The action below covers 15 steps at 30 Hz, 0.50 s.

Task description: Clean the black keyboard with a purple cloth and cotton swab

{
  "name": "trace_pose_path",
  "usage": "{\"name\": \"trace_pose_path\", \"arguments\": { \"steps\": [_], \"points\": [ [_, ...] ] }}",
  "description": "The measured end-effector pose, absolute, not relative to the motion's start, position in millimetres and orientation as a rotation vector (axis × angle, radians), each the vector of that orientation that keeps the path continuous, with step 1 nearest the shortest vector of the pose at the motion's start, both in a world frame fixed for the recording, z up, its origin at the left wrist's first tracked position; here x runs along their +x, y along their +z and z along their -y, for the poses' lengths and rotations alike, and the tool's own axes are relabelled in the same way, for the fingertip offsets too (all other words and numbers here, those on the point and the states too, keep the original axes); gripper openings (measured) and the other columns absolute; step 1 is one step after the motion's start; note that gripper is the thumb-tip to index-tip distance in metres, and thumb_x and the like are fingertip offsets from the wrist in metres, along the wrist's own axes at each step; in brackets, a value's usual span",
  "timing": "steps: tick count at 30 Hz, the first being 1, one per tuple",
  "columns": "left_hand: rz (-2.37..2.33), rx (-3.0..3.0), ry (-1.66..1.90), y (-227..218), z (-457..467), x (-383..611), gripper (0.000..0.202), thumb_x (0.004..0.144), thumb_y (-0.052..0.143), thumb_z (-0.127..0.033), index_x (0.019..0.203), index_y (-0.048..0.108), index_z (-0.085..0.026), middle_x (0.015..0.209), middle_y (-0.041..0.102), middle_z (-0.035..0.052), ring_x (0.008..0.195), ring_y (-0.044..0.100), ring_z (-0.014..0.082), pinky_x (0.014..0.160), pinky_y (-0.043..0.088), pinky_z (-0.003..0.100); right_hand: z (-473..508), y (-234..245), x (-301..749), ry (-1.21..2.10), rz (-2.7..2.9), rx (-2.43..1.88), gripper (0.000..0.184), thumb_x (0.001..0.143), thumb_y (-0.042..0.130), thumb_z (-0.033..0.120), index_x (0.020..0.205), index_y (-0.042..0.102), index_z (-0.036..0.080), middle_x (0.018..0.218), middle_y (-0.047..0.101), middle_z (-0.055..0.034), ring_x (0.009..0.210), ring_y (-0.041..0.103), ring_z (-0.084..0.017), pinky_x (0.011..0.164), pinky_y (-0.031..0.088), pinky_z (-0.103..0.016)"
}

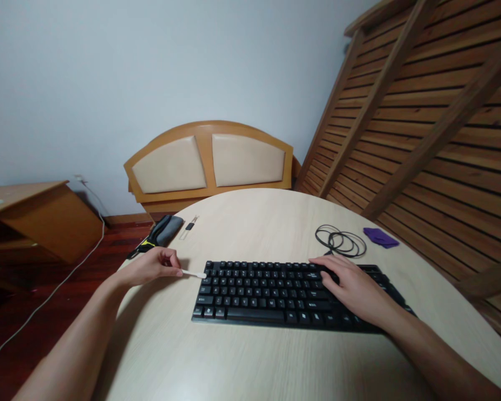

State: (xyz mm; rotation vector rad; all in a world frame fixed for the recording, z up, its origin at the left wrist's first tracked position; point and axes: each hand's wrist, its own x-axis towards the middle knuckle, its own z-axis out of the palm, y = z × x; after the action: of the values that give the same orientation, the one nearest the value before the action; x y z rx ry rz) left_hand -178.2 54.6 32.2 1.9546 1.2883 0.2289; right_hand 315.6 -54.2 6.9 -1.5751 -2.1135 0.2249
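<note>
A black keyboard (271, 292) lies across the middle of a round pale table (250, 356). My left hand (152, 266) is closed in a pinch on a white cotton swab (194, 273), whose tip sits at the keyboard's top-left corner. My right hand (350, 287) lies flat with fingers stretched over the keys on the keyboard's right side, covering that end.
A coiled black cable (340, 241) and a purple cloth (379, 237) lie behind the keyboard at right. A dark pouch (163, 230) and a small stick-shaped item (190, 226) sit at the table's far left edge. A padded headboard (211, 161) and slatted bed frame (421, 122) lean on the wall.
</note>
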Motion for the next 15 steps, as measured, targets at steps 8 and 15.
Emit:
{"name": "trace_pose_path", "arguments": {
  "steps": [8,15],
  "points": [
    [-1.320,1.984,0.230,36.2,-49.5,-169.3,0.042,0.075,0.076,-0.058,0.073,0.068,-0.017,0.064,0.061,-0.0006,0.061,0.049,0.0148,0.056,0.034,0.024,54.1,5.7,316.4,0.227,2.112,-1.566,0.036,0.096,0.043,0.032,0.119,0.070,0.024,0.115,0.073,-0.0092,0.110,0.064,-0.030,0.097,0.052,-0.050],
    [-1.348,2.088,0.187,46.5,-41.0,-153.1,0.036,0.077,0.072,-0.052,0.073,0.067,-0.017,0.067,0.060,-0.0009,0.065,0.051,0.0157,0.059,0.035,0.025,53.8,3.5,318.7,0.228,2.129,-1.569,0.036,0.098,0.042,0.033,0.120,0.068,0.023,0.117,0.072,-0.0091,0.111,0.063,-0.029,0.098,0.051,-0.050]
  ]
}}
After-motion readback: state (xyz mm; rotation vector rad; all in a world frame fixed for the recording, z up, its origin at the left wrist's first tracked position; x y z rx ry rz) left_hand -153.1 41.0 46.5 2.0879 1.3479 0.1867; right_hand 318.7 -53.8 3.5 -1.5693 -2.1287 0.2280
